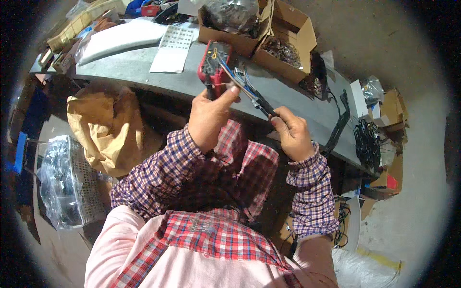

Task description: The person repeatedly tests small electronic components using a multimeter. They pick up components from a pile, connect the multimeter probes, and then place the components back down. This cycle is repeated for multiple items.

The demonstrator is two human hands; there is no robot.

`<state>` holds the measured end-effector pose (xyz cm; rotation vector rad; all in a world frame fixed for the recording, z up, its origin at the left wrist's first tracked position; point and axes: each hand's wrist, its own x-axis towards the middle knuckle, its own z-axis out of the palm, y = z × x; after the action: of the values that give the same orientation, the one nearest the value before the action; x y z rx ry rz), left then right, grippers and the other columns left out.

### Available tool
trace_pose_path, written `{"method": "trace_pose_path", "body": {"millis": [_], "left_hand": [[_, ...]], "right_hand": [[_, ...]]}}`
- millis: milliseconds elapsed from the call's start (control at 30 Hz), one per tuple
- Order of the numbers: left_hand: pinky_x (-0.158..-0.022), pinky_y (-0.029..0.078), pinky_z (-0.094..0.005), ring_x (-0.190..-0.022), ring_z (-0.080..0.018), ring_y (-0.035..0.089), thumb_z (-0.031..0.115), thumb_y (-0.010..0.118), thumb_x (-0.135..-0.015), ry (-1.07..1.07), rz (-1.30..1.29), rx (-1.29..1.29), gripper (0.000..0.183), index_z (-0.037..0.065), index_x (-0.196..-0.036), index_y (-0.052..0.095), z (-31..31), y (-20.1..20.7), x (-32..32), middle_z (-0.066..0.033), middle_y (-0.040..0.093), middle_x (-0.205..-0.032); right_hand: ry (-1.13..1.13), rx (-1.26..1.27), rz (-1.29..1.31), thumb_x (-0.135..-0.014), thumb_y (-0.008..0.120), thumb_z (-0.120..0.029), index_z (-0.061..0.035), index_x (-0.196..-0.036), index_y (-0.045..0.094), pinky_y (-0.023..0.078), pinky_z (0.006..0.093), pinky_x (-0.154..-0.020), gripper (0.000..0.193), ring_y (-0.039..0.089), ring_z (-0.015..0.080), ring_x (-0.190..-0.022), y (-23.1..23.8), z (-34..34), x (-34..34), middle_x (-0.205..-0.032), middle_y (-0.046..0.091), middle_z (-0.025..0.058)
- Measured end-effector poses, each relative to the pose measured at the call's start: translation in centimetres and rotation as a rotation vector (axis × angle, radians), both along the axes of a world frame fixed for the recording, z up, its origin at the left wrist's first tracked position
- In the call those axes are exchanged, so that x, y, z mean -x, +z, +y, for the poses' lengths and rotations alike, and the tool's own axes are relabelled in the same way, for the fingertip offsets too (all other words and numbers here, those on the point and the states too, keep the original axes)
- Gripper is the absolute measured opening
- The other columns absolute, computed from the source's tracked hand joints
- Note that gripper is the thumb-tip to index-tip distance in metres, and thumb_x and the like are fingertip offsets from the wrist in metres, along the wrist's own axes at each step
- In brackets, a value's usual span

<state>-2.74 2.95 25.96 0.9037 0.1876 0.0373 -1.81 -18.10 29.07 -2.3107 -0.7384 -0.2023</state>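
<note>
On the near part of the grey bench lies a red and black handheld meter (pixel 214 57). My left hand (pixel 210 117) is closed just below it, around what look like red and black test leads (pixel 211 89). Its thumb is close to several thin coloured wires (pixel 235 76); whether it touches them I cannot tell. These wires fan out from the end of a black cable (pixel 263 106), their tips lying over the meter. My right hand (pixel 294 134) pinches that cable between thumb and fingers; the rest of the cable is hidden.
Two cardboard boxes (pixel 307 41) with small parts and bags stand at the back. A printed sheet (pixel 173 48) and white foam sheets (pixel 120 41) lie left. Black cables (pixel 367 141) hang at the right end. Brown paper (pixel 105 129) and a plastic-lined basket (pixel 86 182) are at left.
</note>
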Motion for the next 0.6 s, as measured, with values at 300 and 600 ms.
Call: {"method": "trace_pose_path", "body": {"millis": [300, 600], "left_hand": [[-0.040, 0.025, -0.0199, -0.046, -0.0022, 0.036, 0.023, 0.070, -0.084, 0.062, -0.068, -0.131, 0.018, 0.007, -0.088, 0.063, 3.8, -1.7, -0.9, 0.0048, 0.052, -0.065], [-0.043, 0.027, -0.0190, -0.047, -0.0027, 0.036, 0.020, 0.070, -0.085, -0.080, -0.099, 0.135, 0.019, 0.007, -0.096, 0.062, 2.9, -1.9, 0.4, 0.0019, 0.059, -0.073]], "right_hand": [[0.074, 0.031, -0.025, -0.088, 0.060, -0.014, -0.0029, -0.093, 0.059, 0.043, 0.0370, -0.054, 0.012, 0.058, 0.0363, -0.060, -0.6, -0.4, 0.2, -0.069, 0.058, 0.0183], [0.143, -0.153, 0.339, -0.095, 0.055, -0.027, 0.0001, -0.095, 0.058, 0.040, 0.0236, -0.059, 0.028, 0.049, 0.0080, -0.067, -2.1, -1.1, 0.5, -0.075, 0.056, 0.0027]]}}
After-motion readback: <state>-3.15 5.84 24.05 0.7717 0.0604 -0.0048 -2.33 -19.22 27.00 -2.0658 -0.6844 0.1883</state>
